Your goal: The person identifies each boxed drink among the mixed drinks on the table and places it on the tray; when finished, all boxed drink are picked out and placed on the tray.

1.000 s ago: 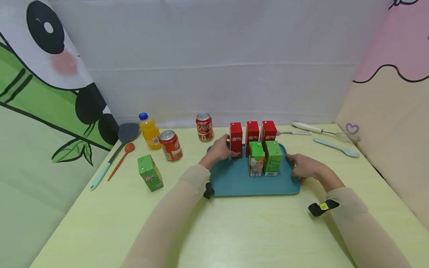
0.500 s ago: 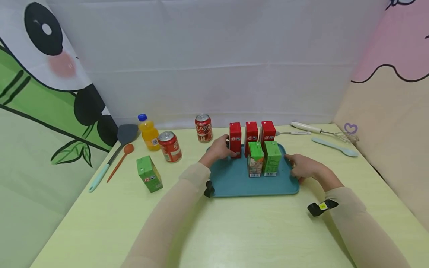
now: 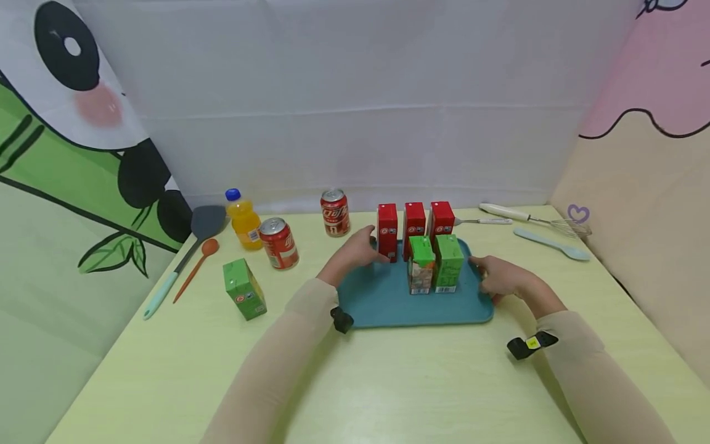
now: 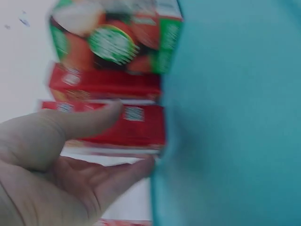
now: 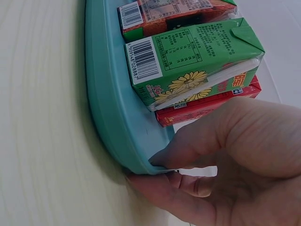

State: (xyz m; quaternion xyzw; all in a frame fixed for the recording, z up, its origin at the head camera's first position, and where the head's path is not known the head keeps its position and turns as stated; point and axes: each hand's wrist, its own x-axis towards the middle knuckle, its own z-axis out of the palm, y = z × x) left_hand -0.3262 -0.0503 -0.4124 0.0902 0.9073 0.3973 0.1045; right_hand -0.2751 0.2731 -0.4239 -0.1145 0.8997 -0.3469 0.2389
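A teal tray point(image 3: 388, 302) lies on the table with red drink cartons point(image 3: 414, 228) upright along its far side. Two green drink cartons point(image 3: 447, 262) stand in front of them on the tray. My left hand point(image 3: 350, 254) is beside the leftmost red carton point(image 3: 387, 231), thumb and fingers spread apart around its near end. In the left wrist view the thumb passes in front of that red carton point(image 4: 141, 125), blurred; contact is hard to make out. My right hand point(image 3: 501, 277) pinches the tray's right rim, thumb on top and fingers beneath, as the right wrist view shows.
Left of the tray stand a green carton point(image 3: 244, 290), two red soda cans point(image 3: 279, 243) and an orange juice bottle point(image 3: 244, 223). A spatula point(image 3: 188, 253) and an orange spoon point(image 3: 195, 270) lie at far left. A whisk point(image 3: 532, 217), a fork point(image 3: 488, 221) and a light-blue spoon point(image 3: 551, 243) lie behind right.
My left hand has loosened from the leftmost red carton and shifted slightly left, its fingers spreading. The right hand keeps its pinch on the tray rim. The cartons stay in place.
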